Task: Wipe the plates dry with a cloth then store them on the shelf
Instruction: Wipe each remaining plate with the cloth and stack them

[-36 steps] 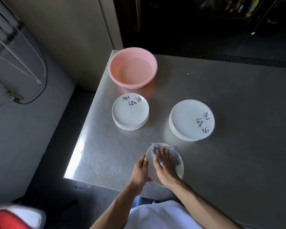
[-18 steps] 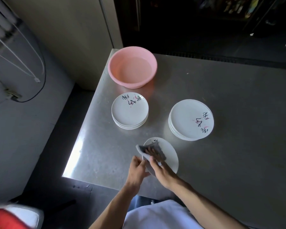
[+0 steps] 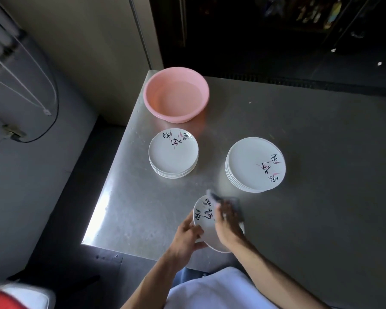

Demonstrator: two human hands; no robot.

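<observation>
Evidently to steady it for wiping, the left hand (image 3: 187,235) grips the rim of the tilted plate (image 3: 207,219), while the right hand (image 3: 227,224), just beside, presses the cloth (image 3: 231,202) flat-fingered onto its face.

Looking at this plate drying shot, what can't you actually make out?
Head view only:
- Cloth: motion-blurred, partly under the right hand; its grip is unclear.
- Held plate: right part hidden by that hand.
- Left stack and right stack: rims too fine to count plates.
- Shelf: background too dark to find it.
</observation>
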